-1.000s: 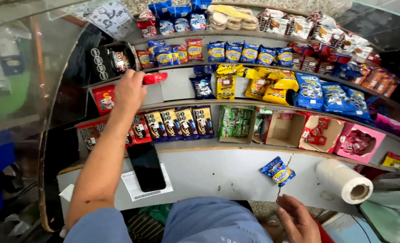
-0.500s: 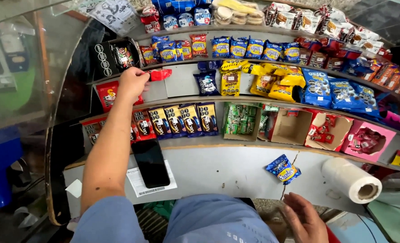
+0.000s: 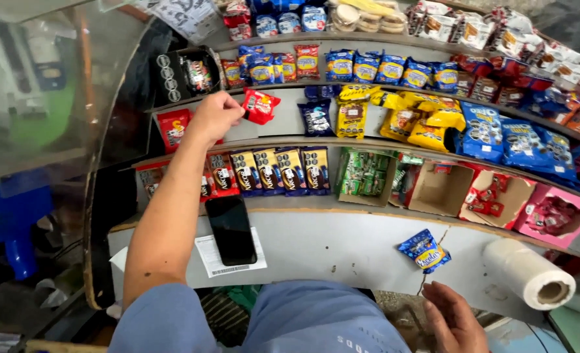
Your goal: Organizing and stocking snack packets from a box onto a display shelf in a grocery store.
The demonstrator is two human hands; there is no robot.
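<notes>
Left hand (image 3: 215,116) extended to the middle tier of the curved grey tiered shelf (image 3: 283,140), fingers pinched on the left edge of a small red crinkly foil snack packet (image 3: 260,106). The packet sits above that tier's lip, just left of a dark blue cookie pack (image 3: 316,117). Judgement: light, soft, slippery film, contents crushable; grip at the crimped edge seam, not the belly. Below the shelf, a black slab phone (image 3: 231,229) lies on a white paper receipt (image 3: 228,258). Further right, a blue cookie packet (image 3: 424,250) lies flat on the counter. Right hand (image 3: 453,320) low, loosely open, holding nothing, well apart from the red packet.
</notes>
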